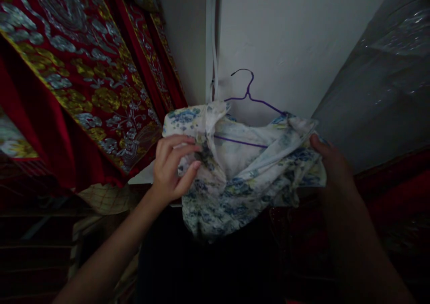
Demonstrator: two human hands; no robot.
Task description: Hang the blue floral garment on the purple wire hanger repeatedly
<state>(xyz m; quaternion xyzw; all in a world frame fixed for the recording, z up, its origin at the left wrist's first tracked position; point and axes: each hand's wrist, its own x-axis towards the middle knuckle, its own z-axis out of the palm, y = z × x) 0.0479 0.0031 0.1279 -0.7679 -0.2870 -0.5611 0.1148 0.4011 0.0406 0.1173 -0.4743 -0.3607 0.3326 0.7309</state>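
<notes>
A white floral garment [231, 201] with blue and yellow print hangs on a purple hanger [265, 103], whose hook points up and left. The hanger's lower bar shows through the wide neckline. My left hand [174, 165] rests against the garment's left front, with its thumb apart from the stretched fingers. At the right shoulder, my right hand [329, 158] grips the cloth at its edge. The thumb lies over the fabric, while the other fingers are mostly hidden behind it.
Red cloth with gold and silver embroidery [101, 71] hangs at the left. A pale panel [295, 30] stands behind the hanger, with clear plastic sheeting [389, 71] to its right. Dark red fabric [396, 183] lies at the lower right.
</notes>
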